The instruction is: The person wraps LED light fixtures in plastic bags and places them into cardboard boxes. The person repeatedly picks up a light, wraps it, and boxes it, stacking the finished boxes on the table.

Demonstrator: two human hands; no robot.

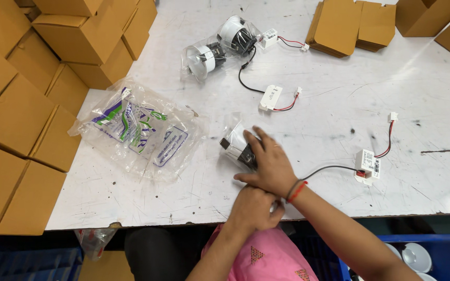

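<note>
Two hands [266, 177], three bagged lamps [239, 147]

Left edge: we see stacked cardboard boxes [53, 67] walling it off, with a crumpled plastic bag [139, 132] just beside them.
Far edge: two bagged lamps [222, 47], their cables and a white driver [271, 98] crowd the middle; flat cardboard sheets [352, 26] block the far right corner.
Right side: we find bare table [433, 99] there, open to pass.
Near edge: a cable and a driver box [368, 165] lie right of the right hand [269, 166].
</note>
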